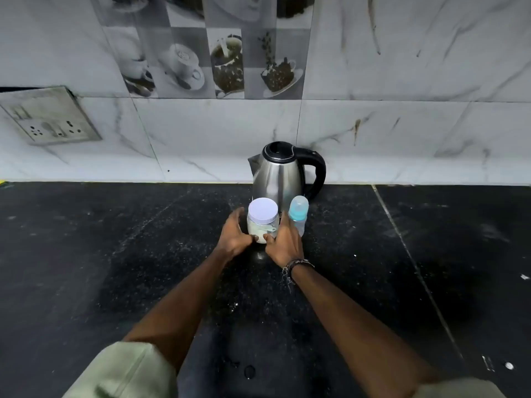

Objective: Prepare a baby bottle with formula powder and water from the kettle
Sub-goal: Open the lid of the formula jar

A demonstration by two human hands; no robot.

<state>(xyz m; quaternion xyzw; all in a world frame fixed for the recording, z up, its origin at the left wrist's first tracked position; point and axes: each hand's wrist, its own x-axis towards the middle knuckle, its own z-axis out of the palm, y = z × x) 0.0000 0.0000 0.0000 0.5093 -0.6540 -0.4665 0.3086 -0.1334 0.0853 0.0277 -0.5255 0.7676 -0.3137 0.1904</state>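
A clear jar [262,225] stood on the black speckled tabletop [115,254], closed with a pale lilac lid [263,210]. Through its wall showed white formula powder [260,235] filling the lower part, with a light blue scoop [268,229] lying on top of it. Both hands were curled round the jar: the left hand [236,234] wrapped its left side, and the right hand [284,242] wrapped its right side, the thumbs of both meeting near the front of the base. A dark corded band [297,265] circled the right wrist. Just beside the jar on the right, touching or nearly touching the right hand's fingers, stood the baby bottle [298,215], upright, with a frosted cap over a blue collar; whether anything was in it could not be told. Directly behind the two containers stood a stainless steel kettle [280,175] with its black lid shut, the spout turned left and the black handle [316,170] to the right, close to the marble-patterned wall tiles [402,124]. A socket plate [48,116] was fixed to the wall at far left.
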